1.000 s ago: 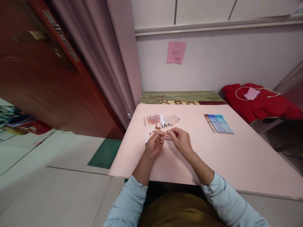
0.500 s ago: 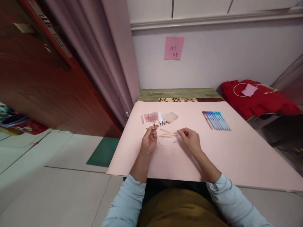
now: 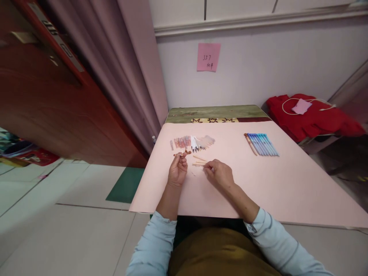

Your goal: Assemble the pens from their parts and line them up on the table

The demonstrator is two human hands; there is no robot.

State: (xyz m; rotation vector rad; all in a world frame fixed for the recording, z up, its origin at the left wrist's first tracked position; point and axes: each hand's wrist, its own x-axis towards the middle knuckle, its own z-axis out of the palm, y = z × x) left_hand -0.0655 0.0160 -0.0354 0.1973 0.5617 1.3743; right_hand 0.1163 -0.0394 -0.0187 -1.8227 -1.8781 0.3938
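Observation:
My left hand is closed, palm up, around small brown pen pieces whose ends stick out past the thumb and fingers. My right hand reaches low over the table with thumb and fingertips pressed together; what they pinch is too small to make out. Beside its fingertips lie a few thin cream pen barrels. Small clear bits rest on the paper between the hands. Beyond the left hand are a row of pinkish clear parts, white refills with black tips and a fan of pale translucent parts.
A row of pens, mostly blue with one brown-topped, lies on the right of the pink-covered table. A red cloth with a white cable sits beyond the right edge. A wooden door and curtain stand at left.
My right hand has moved left and slightly down, from the right of the cream barrels to the small clear bits. My left hand stays nearly in place, holding the brown pieces.

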